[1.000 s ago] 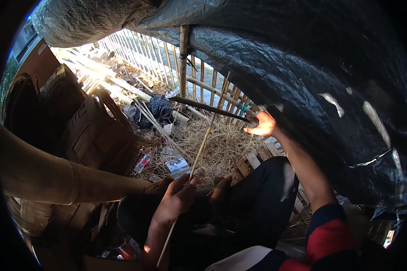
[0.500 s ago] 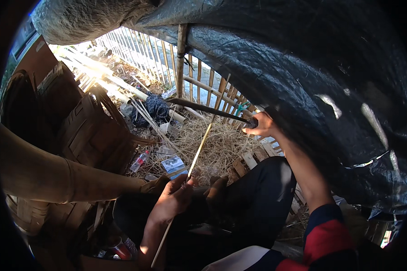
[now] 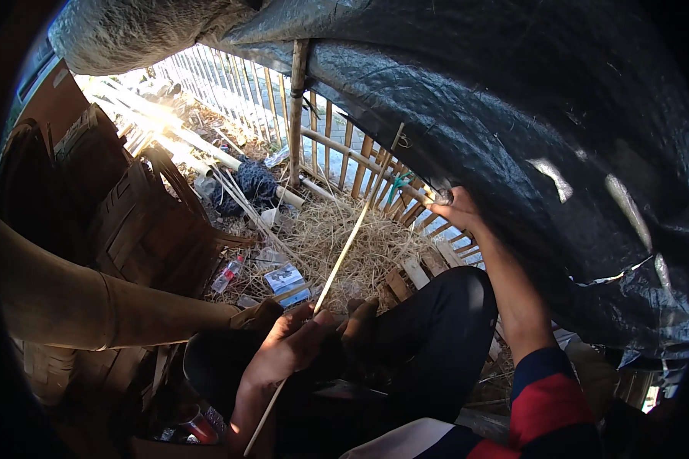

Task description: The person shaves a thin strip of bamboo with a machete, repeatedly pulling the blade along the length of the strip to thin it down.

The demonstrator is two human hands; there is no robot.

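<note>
Bamboo forms the thin, pale strip (image 3: 337, 264) that we hold at 7 o'clock, the left hand (image 3: 287, 352) closed around it. The strip slants across the centre of the view, its far end at 1 o'clock. At 3 o'clock, we curl the right hand (image 3: 461, 210) around a handle (image 3: 442, 197); we cannot tell the rest of that tool. Dry straw (image 3: 379, 241) covers the ground beyond our knees. A plastic bottle (image 3: 228, 274) lies at 8 o'clock.

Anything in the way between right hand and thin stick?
Nothing visible stands between the right hand and the thin stick gripped by the left hand. The fence appears to lie behind the stick.
</note>
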